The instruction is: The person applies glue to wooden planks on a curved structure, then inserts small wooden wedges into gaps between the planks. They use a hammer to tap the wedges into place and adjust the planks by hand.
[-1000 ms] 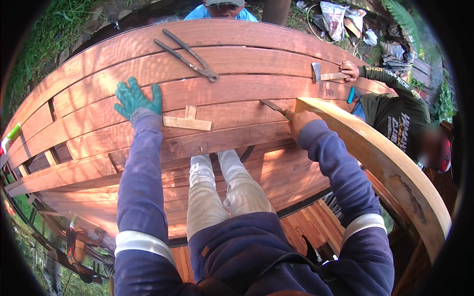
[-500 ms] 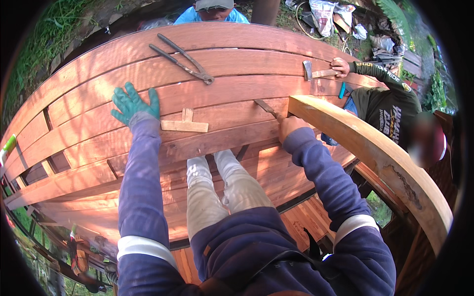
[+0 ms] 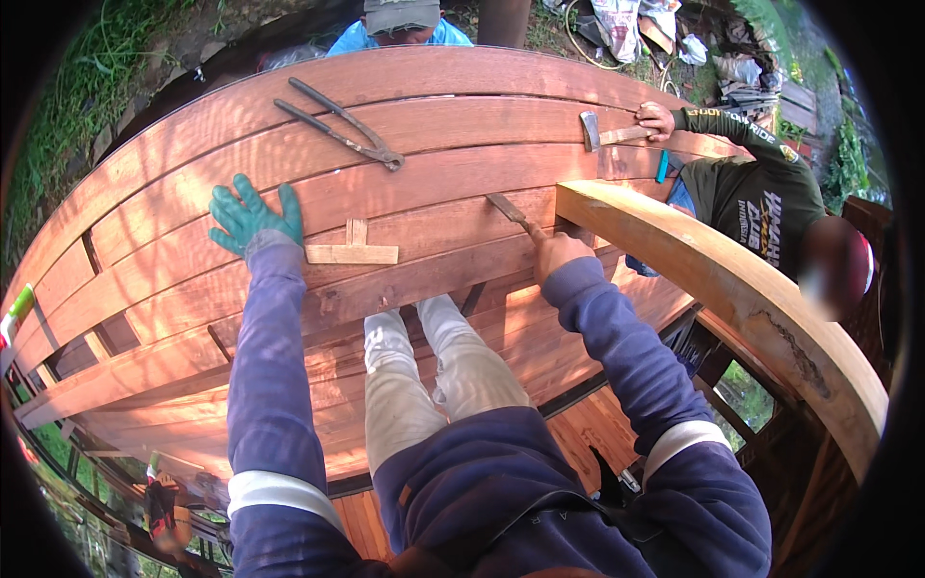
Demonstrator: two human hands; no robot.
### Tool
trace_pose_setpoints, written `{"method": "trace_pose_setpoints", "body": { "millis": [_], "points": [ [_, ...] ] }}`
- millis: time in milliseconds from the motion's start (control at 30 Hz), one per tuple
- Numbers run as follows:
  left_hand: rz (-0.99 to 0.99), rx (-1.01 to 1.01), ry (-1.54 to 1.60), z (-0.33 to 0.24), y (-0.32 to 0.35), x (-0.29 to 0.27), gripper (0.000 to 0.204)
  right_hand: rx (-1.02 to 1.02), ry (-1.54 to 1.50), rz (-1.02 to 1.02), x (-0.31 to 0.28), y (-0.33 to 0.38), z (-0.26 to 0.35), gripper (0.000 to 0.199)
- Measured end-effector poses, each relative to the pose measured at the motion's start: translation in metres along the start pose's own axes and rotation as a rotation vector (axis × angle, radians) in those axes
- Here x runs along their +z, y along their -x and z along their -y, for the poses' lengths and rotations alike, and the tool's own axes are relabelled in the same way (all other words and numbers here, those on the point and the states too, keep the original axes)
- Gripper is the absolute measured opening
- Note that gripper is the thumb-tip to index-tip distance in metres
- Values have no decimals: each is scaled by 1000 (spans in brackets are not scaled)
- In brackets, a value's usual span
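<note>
My left hand (image 3: pixel 252 217), in a green glove, rests with fingers spread on the reddish wooden planks (image 3: pixel 424 181). Bare and closed, my right hand (image 3: pixel 559 254) grips a chisel (image 3: pixel 508 207) with a dark, flat blade. The blade points up and left, over the planks near a gap between two boards. Between my hands, nearer the left, lies a small T-shaped piece of pale wood (image 3: pixel 353 254). Beyond it are long-handled pincers (image 3: pixel 347 130), their jaws toward the right. The chisel's handle is mostly hidden in my fist.
A thick, pale beam (image 3: pixel 718 255) runs from beside my right hand toward the lower right. At the right, a co-worker's hand (image 3: pixel 656 121) holds a hatchet (image 3: pixel 592 131) on the planks. Another person in a grey cap (image 3: pixel 402 13) is at the far edge. Slots open between boards at left.
The view has shifted slightly, so the planks and tools appear a little farther left. My left hand stays flat on the boards, and my right keeps its grip on the chisel.
</note>
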State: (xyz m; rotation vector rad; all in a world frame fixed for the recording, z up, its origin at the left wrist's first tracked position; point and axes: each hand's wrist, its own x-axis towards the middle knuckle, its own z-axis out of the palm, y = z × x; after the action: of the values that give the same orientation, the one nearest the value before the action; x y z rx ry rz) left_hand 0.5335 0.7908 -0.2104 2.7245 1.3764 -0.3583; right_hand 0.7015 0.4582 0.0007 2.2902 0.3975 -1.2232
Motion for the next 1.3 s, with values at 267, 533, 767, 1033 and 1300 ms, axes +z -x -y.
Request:
{"method": "trace_pose_setpoints", "body": {
  "millis": [267,533,767,1033,1300],
  "points": [
    [-125,55,43,2,2,2,82,-23,79,73,-25,-7,-2,37],
    [-221,191,417,17,15,-10,73,-5,65,-1,-8,-11,-2,42],
    [-29,839,365,15,116,-29,60,-24,3,-13,-13,-2,0,31],
    [239,1104,480,-47,111,-27,54,-58,-55,-46,-17,-1,-3,26],
    [452,1109,638,-155,114,-33,50,-106,-24,1,-20,-5,-5,34]
  ]
}}
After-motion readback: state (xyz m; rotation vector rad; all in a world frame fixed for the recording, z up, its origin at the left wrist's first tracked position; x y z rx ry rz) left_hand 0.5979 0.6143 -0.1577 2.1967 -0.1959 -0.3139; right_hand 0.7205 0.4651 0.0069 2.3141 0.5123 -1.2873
